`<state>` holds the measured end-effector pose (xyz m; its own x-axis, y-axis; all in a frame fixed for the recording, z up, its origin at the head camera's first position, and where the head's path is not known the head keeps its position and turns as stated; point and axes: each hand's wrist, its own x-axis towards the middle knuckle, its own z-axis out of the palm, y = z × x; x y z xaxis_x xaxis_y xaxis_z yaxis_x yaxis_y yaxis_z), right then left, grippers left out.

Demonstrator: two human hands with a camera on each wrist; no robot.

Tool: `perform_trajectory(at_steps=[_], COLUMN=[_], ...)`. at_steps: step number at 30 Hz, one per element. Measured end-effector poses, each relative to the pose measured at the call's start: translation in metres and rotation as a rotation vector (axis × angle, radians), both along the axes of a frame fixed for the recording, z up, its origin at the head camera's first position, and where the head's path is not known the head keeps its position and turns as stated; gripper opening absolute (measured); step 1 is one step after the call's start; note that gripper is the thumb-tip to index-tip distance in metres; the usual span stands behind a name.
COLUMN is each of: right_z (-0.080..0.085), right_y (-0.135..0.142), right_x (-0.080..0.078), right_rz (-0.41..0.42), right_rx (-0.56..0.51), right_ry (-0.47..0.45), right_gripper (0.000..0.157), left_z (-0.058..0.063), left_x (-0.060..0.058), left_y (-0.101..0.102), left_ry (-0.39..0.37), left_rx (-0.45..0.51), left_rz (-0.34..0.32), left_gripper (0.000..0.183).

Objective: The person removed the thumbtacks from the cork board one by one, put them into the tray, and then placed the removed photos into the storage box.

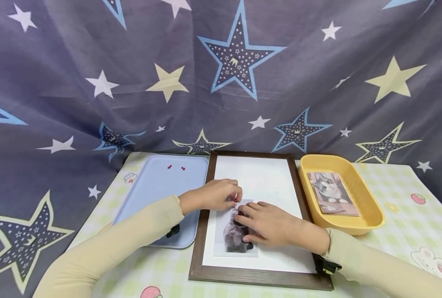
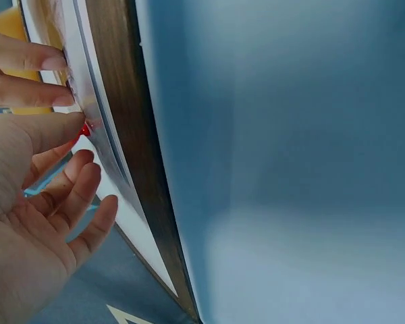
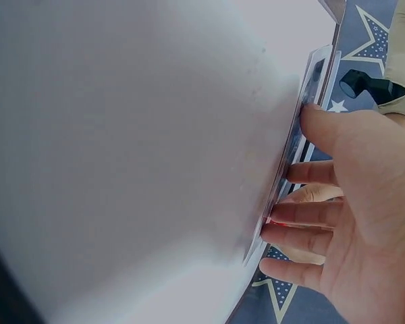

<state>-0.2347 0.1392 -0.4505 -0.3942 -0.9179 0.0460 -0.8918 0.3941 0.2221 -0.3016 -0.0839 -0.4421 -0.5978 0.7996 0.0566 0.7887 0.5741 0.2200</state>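
A photo of a grey cat (image 1: 237,238) lies on the white board (image 1: 258,174), which has a dark brown wooden frame (image 1: 259,279). At the photo's top edge my left hand (image 1: 214,195) pinches a red push pin (image 1: 235,200) between thumb and index finger. In the left wrist view the pin (image 2: 85,129) shows right at the board's surface, the other fingers loosely bent. Spread over the photo's right side, my right hand (image 1: 271,223) rests its fingertips on it and covers part of the cat. The right wrist view shows those fingers (image 3: 304,214) stretched out, pressing the photo.
A light blue tray (image 1: 157,186) sits left of the frame, bearing two red push pins (image 1: 183,168) near its far end. On the right, a yellow basket (image 1: 371,219) holds a cat photo (image 1: 330,192). Beneath lies a checked tablecloth (image 1: 403,223); a starry curtain (image 1: 221,120) hangs behind.
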Motion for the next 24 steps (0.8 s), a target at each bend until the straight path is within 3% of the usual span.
perform_trajectory(at_steps=[3, 6, 17, 24], right_z=[0.001, 0.002, 0.004, 0.003], right_y=[0.0, 0.0, -0.002, 0.0], right_x=[0.0, 0.0, -0.001, 0.001], right_rz=[0.003, 0.004, -0.012, -0.023], right_rx=[-0.001, -0.001, 0.02, 0.014], right_ry=[0.001, -0.002, -0.03, -0.046], right_gripper=[0.053, 0.053, 0.053, 0.052], left_z=[0.0, 0.0, 0.002, 0.003], left_x=[0.0, -0.002, -0.019, -0.032], left_y=[0.0, 0.001, -0.001, 0.001], left_ry=[-0.01, -0.069, -0.415, -0.645], left_rx=[-0.014, -0.027, 0.078, 0.111], left_rz=[-0.006, -0.003, 0.003, 0.061], left_gripper=[0.006, 0.007, 0.011, 0.008])
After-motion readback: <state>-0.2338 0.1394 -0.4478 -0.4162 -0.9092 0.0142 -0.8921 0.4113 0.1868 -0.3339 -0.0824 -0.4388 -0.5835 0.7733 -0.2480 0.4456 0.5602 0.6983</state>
